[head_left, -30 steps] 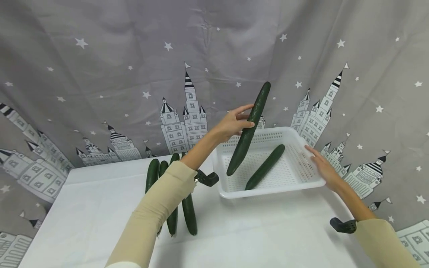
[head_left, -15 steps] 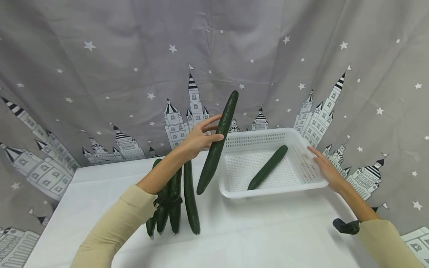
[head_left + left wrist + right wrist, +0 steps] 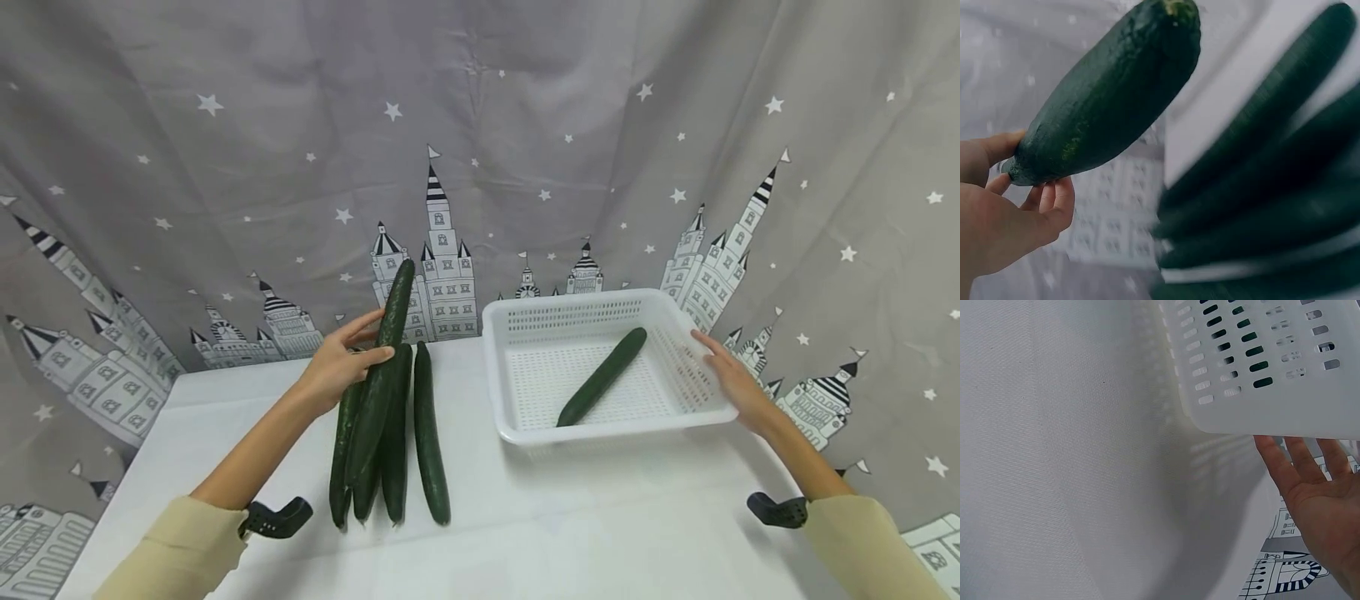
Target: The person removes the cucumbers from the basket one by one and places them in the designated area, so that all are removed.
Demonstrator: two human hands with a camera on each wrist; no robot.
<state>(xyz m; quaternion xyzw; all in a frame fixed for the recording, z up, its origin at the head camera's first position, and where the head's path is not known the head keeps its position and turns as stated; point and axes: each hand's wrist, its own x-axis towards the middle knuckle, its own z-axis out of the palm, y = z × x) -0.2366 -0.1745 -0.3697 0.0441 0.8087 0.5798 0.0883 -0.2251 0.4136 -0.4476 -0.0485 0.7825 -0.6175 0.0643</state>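
My left hand (image 3: 337, 367) grips a long dark green cucumber (image 3: 377, 387) between thumb and fingers, its upper end tilted up toward the curtain. In the left wrist view this cucumber (image 3: 1110, 94) looms large, its near end pointing at the camera. Below and behind it lie several more cucumbers side by side, one of them a cucumber (image 3: 431, 442) set slightly apart on the right. My right hand (image 3: 731, 379) touches the right end of a white perforated basket (image 3: 615, 432), which holds one cucumber (image 3: 602, 377) lying diagonally. In the right wrist view, straight fingers (image 3: 1304, 461) reach the basket's rim.
A white cloth (image 3: 570, 533) covers the table. Behind it hangs a grey curtain (image 3: 495, 108) printed with stars and castles, close to the table's back edge. Black wrist cameras sit at both cuffs.
My left hand has carried the cucumber leftward from over the basket and lowered it over the row of cucumbers. The right hand and basket stay in place.
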